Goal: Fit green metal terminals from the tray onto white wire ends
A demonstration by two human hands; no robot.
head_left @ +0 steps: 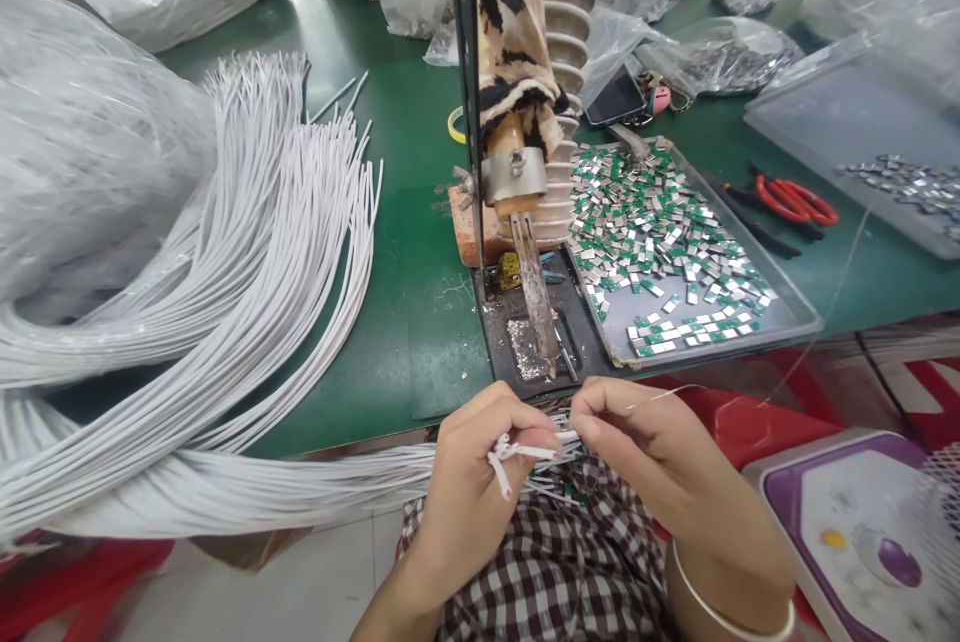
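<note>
My left hand (pixel 480 492) is closed around several short white cable ends (pixel 517 450), some with pinkish tips, just in front of the bench edge. Close to it, my right hand (pixel 667 467) pinches the end of a white cable between thumb and fingers. A thin wire (pixel 838 287) runs from the right fingers up to the right. Directly beyond both hands, a soldering iron (pixel 534 292) points down from a clamp, its tip over a black base (pixel 510 322) with solder bits. Finished-looking cable ends with green boards hang over the lap, partly hidden by my hands.
A tray (pixel 799 322) of small green-and-silver circuit boards lies right of the iron. Red-handled pliers (pixel 795 200) and a phone (pixel 615 97) are beyond. Long white cable bundles (pixel 300 252) cover the left. A ribbed hose (pixel 566 32) rises behind the iron. A purple-and-white device (pixel 810 492) stands at right.
</note>
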